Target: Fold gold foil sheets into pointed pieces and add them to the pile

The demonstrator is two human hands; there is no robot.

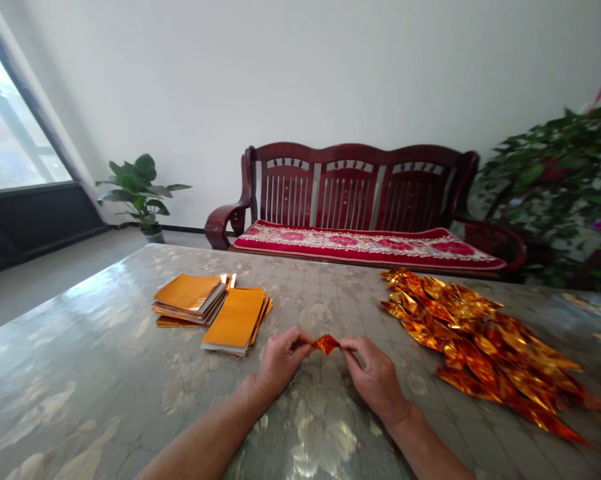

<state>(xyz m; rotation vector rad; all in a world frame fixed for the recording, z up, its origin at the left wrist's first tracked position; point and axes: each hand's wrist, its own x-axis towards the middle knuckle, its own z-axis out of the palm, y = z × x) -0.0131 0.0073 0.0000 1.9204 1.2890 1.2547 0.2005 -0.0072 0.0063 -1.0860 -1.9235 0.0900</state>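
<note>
A small folded piece of shiny orange-gold foil paper (326,344) is stretched between my two hands above the table. My left hand (284,357) pinches its left tip with thumb and fingers. Its right tip is pinched in my right hand (375,373). Left of my hands lie two stacks of flat gold paper sheets, one stack (187,292) farther back and the other stack (234,319) nearer. On the right is a heap of folded foil pieces (473,340), pointed at their ends.
The table (130,373) has a glossy, flower-patterned cover. Behind it stands a dark red wooden bench (350,187) with a red floral cushion (370,245). One potted plant (143,193) is at the left, and leafy plants (555,173) rise at the right.
</note>
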